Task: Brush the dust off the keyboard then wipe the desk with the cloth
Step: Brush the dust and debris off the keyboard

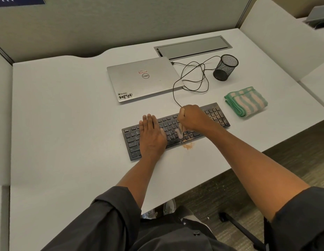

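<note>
The person wears a dark charcoal long-sleeved shirt, its sleeves [114, 212] pushed up in bunched folds well back from the fingers [147, 119], leaving both forearms bare down to the hands, while a small dark button [195, 233] shows on the matching dark fabric at the lap.

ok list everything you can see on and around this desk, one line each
keyboard: one, black, near the desk's front edge, dust on its right keys
brush: one, pale, blurred, over the keyboard's middle
dust pile: one, tan, on the desk just in front of the keyboard
cloth: one, green and cream striped, folded, right of the keyboard
laptop: one, silver, closed, behind the keyboard
cable: one, black, looped right of the laptop
pen cup: one, black mesh, back right
desk: one, white
left hand: flat on the keyboard's left half
right hand: grips the brush
</note>
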Tool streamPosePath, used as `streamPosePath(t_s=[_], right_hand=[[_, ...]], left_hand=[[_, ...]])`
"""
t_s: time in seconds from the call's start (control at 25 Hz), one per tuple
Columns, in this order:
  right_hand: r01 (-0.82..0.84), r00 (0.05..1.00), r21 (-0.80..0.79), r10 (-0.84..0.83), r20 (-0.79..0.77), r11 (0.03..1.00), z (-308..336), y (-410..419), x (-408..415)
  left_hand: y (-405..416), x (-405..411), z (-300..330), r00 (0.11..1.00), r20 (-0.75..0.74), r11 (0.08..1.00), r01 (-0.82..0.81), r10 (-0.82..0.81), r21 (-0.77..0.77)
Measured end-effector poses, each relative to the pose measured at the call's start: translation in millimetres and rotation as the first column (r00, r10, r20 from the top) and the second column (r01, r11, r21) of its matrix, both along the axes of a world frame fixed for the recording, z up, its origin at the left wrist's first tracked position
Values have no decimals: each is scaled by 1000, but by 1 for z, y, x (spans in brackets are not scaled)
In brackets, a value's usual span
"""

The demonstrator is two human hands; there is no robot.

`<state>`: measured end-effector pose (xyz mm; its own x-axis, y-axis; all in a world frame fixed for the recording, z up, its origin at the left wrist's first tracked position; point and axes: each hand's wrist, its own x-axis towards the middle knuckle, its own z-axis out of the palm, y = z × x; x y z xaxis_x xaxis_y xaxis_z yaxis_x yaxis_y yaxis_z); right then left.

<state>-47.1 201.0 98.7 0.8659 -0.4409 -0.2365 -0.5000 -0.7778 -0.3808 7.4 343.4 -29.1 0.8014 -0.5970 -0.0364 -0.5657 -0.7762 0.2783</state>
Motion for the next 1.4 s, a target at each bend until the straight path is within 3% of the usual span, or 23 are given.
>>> streamPosePath(t_s=[0.16,0.36,0.6,0.8,0.88,1.0,1.24,1.4], right_hand=[[35,990,63,-43,133,997,-2,6,-5],[-14,1000,24,14,-11,1000,-10,8,-9],[34,988,127,-52,145,991,-3,7,-10],[27,997,30,-25,-67,999,-4,3,-11],[39,999,15,-39,-7,999,-1,2,-11],[75,986,122,-92,140,990,-4,8,-11],[35,999,45,-35,-1,998,-2,9,-10],[53,994,91,-61,90,994,-6,16,-17]], left_hand=[[-1,0,0,1000,-3,1000,1,-1,-5],[0,0,-1,1000,-5,1000,1,-1,-21],[-1,1,0,1000,-13,1000,2,-3,-6],[-1,0,-1,1000,-4,1000,2,-2,-4],[-1,0,-2,1000,-1,1000,2,-2,-6],[-1,1,-1,1000,1,1000,-4,4,-1],[-1,1,-1,1000,-8,1000,-5,5,4],[-2,0,-1,1000,-14,1000,0,0,5]])
